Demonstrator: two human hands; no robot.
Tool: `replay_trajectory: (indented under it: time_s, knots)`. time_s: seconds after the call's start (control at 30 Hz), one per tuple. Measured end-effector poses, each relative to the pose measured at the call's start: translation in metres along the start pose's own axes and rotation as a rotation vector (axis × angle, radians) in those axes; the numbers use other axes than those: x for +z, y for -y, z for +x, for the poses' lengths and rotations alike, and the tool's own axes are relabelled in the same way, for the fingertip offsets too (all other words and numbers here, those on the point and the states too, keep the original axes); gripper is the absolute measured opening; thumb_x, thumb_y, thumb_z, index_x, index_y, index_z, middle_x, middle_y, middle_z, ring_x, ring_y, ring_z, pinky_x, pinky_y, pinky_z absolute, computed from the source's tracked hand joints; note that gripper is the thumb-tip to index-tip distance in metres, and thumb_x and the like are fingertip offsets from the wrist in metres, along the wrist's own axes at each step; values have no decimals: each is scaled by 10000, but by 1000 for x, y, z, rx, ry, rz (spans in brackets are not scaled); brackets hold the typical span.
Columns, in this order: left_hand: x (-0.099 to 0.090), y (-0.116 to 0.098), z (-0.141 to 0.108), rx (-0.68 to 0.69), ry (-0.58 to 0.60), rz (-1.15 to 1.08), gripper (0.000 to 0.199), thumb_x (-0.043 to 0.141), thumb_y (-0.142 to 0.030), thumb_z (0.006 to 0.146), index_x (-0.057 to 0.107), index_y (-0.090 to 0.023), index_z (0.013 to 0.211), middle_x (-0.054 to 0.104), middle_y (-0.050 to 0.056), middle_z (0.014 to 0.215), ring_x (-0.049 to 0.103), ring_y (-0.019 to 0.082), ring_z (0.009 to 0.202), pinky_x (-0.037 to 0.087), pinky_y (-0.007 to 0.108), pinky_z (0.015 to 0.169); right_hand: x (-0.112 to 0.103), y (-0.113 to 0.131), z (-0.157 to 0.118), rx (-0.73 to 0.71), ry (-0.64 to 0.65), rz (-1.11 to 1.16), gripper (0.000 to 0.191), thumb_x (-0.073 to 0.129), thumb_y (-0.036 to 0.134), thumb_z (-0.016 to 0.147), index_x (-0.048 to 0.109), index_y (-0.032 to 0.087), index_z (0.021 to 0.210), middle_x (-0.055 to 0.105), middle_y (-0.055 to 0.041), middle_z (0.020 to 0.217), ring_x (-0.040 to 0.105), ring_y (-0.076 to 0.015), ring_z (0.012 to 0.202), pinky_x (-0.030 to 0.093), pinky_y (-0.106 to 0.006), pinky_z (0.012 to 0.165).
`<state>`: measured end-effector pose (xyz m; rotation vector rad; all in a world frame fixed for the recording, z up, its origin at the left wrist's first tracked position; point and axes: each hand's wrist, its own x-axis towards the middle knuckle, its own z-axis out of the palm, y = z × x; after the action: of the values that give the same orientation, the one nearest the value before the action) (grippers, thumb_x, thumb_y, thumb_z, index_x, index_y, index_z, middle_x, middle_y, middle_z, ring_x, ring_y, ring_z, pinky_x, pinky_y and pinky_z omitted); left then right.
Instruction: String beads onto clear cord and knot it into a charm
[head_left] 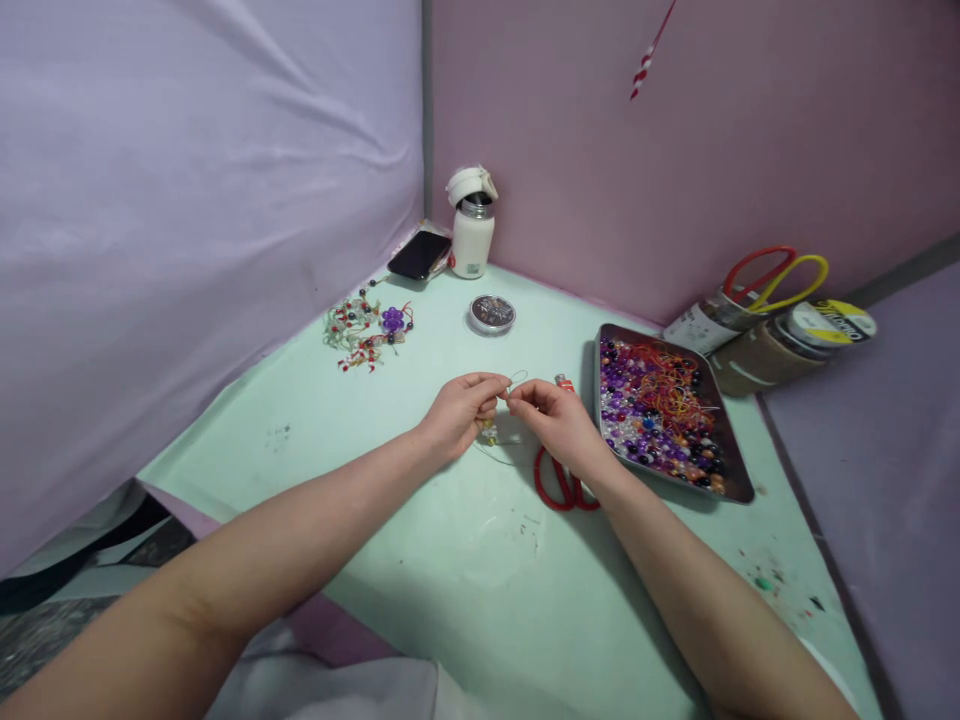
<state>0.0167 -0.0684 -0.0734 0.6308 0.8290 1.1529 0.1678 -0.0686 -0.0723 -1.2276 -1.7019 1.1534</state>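
Note:
My left hand is pinched closed on a thin dark cord, whose small loop rises above the fingertips. Fingertip to fingertip with it, my right hand pinches the same cord. Small yellow and clear beads hang just under my left hand, with a loose cord end trailing below them. Below my right hand lie red-handled scissors, partly covered by the wrist. An orange-red lighter shows behind my right hand, mostly hidden.
At right stands a metal tray of mixed beads and tangled threads, with jars behind it. Finished-looking bead strings lie at left. A round container, a phone and a white bottle are farther back.

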Motion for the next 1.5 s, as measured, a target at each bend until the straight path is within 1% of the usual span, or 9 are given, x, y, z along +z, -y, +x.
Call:
replay_trajectory:
  time_s: [0.17,0.27,0.43,0.53,0.63,0.8,0.9,1.2,1.5]
  knots:
    - [-1,2,2,28,-34,2,196,747,-228,665,605,-100,709,470,-40,610,288,5,465,192,177,445,-5,8,-3,-1,79,38,143,611,339,824,637,200,847,645,-4,765,570,-143,713,430,-286,676]
    - [-1,1,3,34,-55,15,179,728,-221,682,600,-102,721,485,-31,635,283,4,461,173,183,440,-10,13,-3,-49,29,-22,170,566,357,871,640,205,858,648,-12,750,573,-149,695,442,-295,669]
    - [0,-2,1,8,-49,24,176,712,-227,702,593,-97,704,497,-16,661,289,5,477,201,181,450,-15,5,-1,-379,-184,-433,131,539,224,888,619,216,991,630,-58,928,574,-165,749,463,-327,711]
    - [1,-2,0,-3,-38,15,199,727,-242,689,586,-102,689,477,-24,643,275,10,480,191,186,447,-13,-5,0,-528,-133,-595,231,484,170,897,612,243,1077,579,-86,1064,584,-188,860,481,-341,738]
    - [1,-1,0,0,-4,10,222,745,-262,674,586,-108,687,431,-43,614,271,19,490,187,189,449,-11,-10,-1,-548,-87,-669,268,457,182,903,621,285,1089,561,-76,1101,572,-215,937,479,-358,746]
    - [0,1,0,-41,35,29,243,742,-277,679,556,-125,641,348,-70,556,259,30,487,191,193,454,-8,0,-3,-353,-102,-587,201,465,302,914,627,278,1031,616,-48,952,586,-203,803,472,-363,710]
    - [1,1,-1,-65,53,39,264,742,-291,689,544,-130,621,323,-74,542,259,35,489,195,192,455,-8,7,-3,-331,-87,-546,162,492,314,901,627,265,975,630,-42,893,592,-208,793,470,-363,692]
    - [1,1,-1,-41,59,15,229,746,-256,688,576,-107,656,418,-38,613,273,20,497,178,187,448,-5,-5,-3,-662,-189,-532,105,549,167,865,618,232,911,505,-77,1042,552,-192,918,502,-356,751]
    - [-1,5,1,86,-43,93,224,746,-295,675,619,-119,730,531,-19,649,299,17,464,196,209,453,8,8,-6,-216,-317,-121,72,583,231,821,620,221,760,504,-56,967,539,-174,892,455,-262,582]
